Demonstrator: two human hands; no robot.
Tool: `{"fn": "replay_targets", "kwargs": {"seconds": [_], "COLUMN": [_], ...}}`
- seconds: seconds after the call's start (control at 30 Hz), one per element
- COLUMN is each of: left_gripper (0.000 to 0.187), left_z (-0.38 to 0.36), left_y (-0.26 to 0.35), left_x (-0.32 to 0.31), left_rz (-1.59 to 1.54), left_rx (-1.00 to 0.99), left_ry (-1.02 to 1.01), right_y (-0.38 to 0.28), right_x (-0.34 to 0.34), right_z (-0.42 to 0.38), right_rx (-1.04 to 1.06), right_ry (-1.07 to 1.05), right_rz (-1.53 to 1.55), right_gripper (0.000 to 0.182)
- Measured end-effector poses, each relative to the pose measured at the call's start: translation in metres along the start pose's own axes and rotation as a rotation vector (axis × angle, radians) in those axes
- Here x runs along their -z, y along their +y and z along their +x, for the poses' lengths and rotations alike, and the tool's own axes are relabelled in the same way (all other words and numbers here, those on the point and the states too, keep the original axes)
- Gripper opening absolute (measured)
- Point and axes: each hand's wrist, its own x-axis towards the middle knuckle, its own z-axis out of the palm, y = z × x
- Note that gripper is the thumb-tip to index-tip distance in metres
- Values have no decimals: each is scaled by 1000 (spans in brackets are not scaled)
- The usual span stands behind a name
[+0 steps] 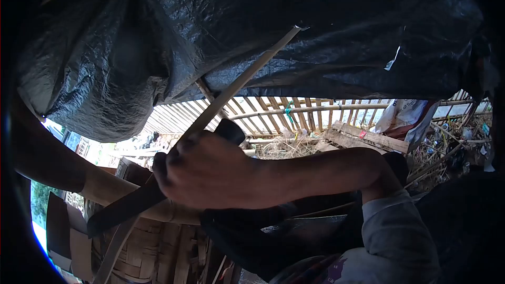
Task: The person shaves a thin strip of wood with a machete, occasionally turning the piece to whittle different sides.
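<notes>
My right hand point(208, 171) is closed around a large knife. The black butt of its handle pokes out above the fist, and its broad dark blade point(126, 206) slants down to the left. A long pale bamboo strip point(247, 76) runs from the upper middle down to the fist, passing at my fingers. Below the blade, a pale strip point(117, 247) comes out towards the bottom left. Under the blade lies a thick bamboo pole point(108, 186). My left hand is out of view.
A black plastic sheet point(326, 31) hangs low overhead. Behind stand a bamboo slat fence point(273, 113), a white sack point(405, 118), wooden boards point(363, 137) and scattered straw. Woven bamboo panelling point(139, 250) is at lower left.
</notes>
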Motion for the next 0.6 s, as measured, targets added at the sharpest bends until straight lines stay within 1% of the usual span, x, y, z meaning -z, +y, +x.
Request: {"fn": "replay_targets", "kwargs": {"seconds": [0.03, 0.1, 0.17, 0.23, 0.3, 0.33, 0.37, 0.5, 0.53, 0.57, 0.6], "left_gripper": [37, 44, 52, 60, 68, 72, 76, 92, 96, 97, 108], "left_z": [-3, -8, -17, -26, -34, -37, -41, -56, -61, -64, -63], "left_y": [9, 29, 53, 79, 107, 120, 133, 180, 190, 202, 216], "left_x": [-13, -39, -65, -89, -109, -118, -125, -145, -150, -154, -151], "left_rz": [-131, -404, -698, -990, -1226, -1319, -1400, -1622, -1661, -1711, -1685], "left_rx": [45, 135, 234, 324, 402, 436, 464, 542, 544, 536, 552], "left_ry": [1, -14, -31, -60, -94, -116, -143, -277, -323, -406, -504], "right_y": [-11, -34, -57, -82, -118, -129, -132, -119, -106, -99, -90], "right_x": [7, 17, 31, 34, 30, 32, 42, 92, 109, 118, 128], "right_z": [8, 20, 26, 39, 71, 83, 89, 80, 69, 65, 58], "right_rx": [3, 38, 82, 93, 97, 112, 150, 303, 346, 368, 397], "right_ry": [7, 57, 179, 141, 291, 331, 324, 172, 53, -23, -132], "right_rz": [-8, 140, 107, 241, 483, 549, 561, 526, 468, 440, 390], "right_gripper": [11, 17, 15, 13, 11, 14, 16, 27, 30, 34, 37]}}
